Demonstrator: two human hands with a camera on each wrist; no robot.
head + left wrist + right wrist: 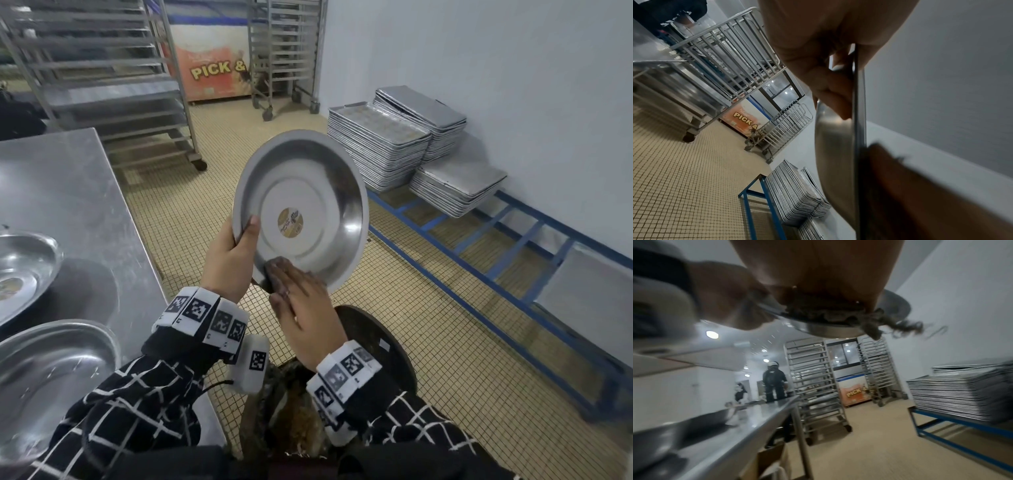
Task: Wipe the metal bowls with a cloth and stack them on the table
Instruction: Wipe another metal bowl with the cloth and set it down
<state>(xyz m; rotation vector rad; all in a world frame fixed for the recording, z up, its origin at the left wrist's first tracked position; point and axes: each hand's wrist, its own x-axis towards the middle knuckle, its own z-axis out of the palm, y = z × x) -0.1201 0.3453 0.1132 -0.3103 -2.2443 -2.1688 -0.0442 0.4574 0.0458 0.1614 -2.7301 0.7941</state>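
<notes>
Above the tiled floor [178,219], just off the steel table's [68,192] corner, a metal bowl [301,212] is being held tilted, its inside facing the camera. Its left rim is being pinched by the left hand [227,260], thumb inside, fingers curled behind. A dark cloth [274,270] is being pressed against the lower inner wall by the right hand [305,308], fingers straight and together. 2 other bowls [54,370] are being left on the table.

head: above, looking down on bowl [301,212] | wrists: close beside bowl, left edge-on, right underneath | shared: bowl, freezer [856,394]
</notes>
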